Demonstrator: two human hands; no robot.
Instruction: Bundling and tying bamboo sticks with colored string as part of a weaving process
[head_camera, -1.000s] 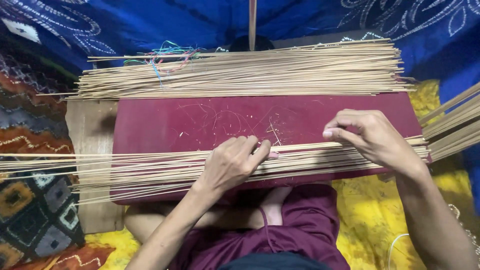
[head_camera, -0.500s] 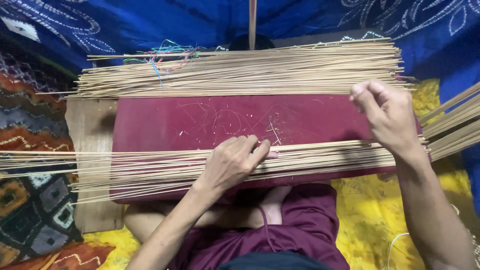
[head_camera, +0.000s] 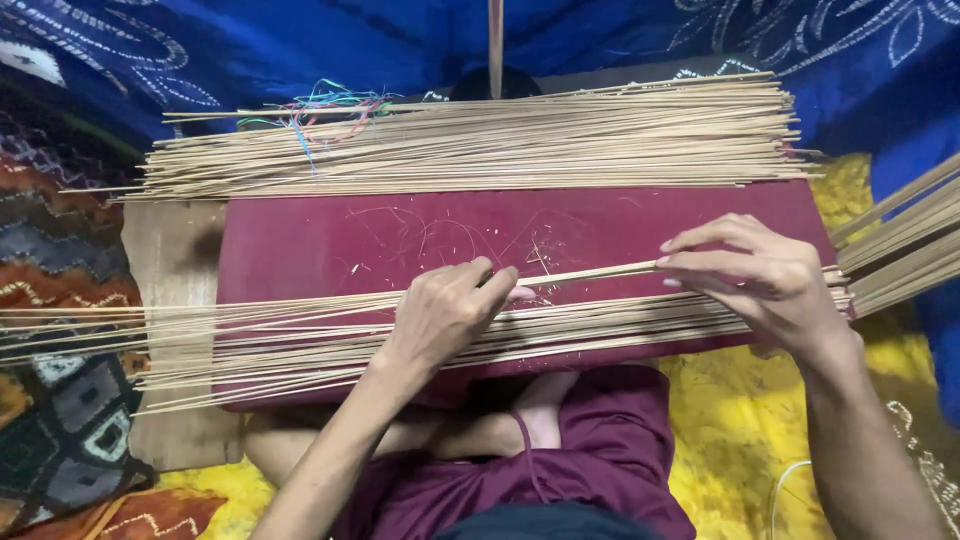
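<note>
A dark red board (head_camera: 300, 245) lies across my lap. A near pile of thin bamboo sticks (head_camera: 250, 335) runs across its front edge, and a far pile (head_camera: 480, 145) lies along its back edge. My left hand (head_camera: 445, 315) rests on the near pile, with fingers pinching one end of a single bamboo stick (head_camera: 590, 272). My right hand (head_camera: 765, 280) pinches the same stick at its other end, just above the near pile.
Another bundle of sticks (head_camera: 900, 235) juts in from the right edge. Coloured threads (head_camera: 320, 105) lie on the far pile's left part. A wooden plank (head_camera: 165, 270) sticks out under the board at left. Blue cloth (head_camera: 850, 70) hangs behind; yellow cloth (head_camera: 740, 450) covers the floor.
My right hand went up to the far pile at the right, then came back down toward the middle holding a single stick. My left hand stayed on the near pile and now pinches that stick.
</note>
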